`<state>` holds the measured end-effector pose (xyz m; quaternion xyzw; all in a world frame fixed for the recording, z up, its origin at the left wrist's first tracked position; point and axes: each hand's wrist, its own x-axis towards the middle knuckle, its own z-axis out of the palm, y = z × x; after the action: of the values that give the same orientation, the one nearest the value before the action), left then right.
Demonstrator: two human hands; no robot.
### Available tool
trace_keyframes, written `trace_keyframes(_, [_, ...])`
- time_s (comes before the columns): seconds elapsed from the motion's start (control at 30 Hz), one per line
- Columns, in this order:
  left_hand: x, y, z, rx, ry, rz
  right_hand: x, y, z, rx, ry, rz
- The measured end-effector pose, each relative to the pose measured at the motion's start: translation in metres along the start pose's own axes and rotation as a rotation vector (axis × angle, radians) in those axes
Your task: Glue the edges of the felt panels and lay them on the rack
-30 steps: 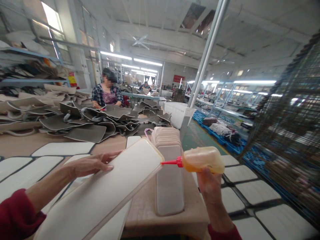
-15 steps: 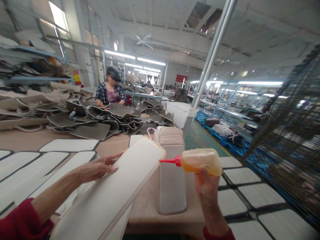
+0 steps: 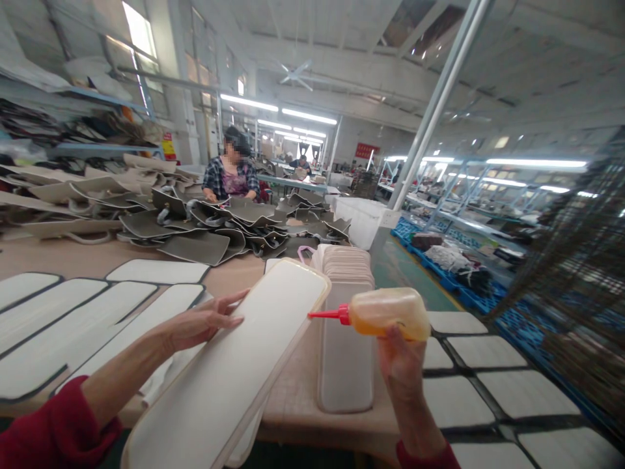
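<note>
A long white panel (image 3: 234,365) with rounded corners and a yellowish rim slants up from the lower left. My left hand (image 3: 200,326) grips its left edge, thumb on the face and fingers partly hidden behind. My right hand (image 3: 403,361) is wrapped round a clear squeeze bottle (image 3: 388,314) holding amber liquid. The bottle lies sideways, its red nozzle (image 3: 329,314) pointing left, with the tip at the panel's right edge near the upper corner. Behind the nozzle stands a stack of pale panels (image 3: 344,345).
White panels with dark edges lie left (image 3: 88,312) and right (image 3: 488,352). Grey-brown bag pieces (image 3: 205,228) are heaped behind, where a person (image 3: 232,172) sits. A metal pole (image 3: 434,104) rises beside a white bin (image 3: 359,218).
The nozzle tip has moved down along the panel's right edge, away from the upper corner. The surroundings have shifted right in the view. Both hands keep their holds.
</note>
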<state>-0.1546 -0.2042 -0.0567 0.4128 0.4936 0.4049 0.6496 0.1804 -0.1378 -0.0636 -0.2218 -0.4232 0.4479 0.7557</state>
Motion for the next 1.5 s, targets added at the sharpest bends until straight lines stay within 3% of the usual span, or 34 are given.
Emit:
trace_keyframes(0.3, [-0.006,0.005,0.001,-0.039,0.006,0.030,-0.006,0.005,0.006,0.060,0.014,0.058])
trace_keyframes(0.83, [-0.001,0.012,0.010,-0.110,0.153,0.059,-0.014,0.004,0.018,0.104,0.027,0.116])
trace_keyframes(1.5, [0.002,0.025,0.015,-0.248,0.245,0.069,-0.021,0.002,0.022,0.108,-0.063,0.173])
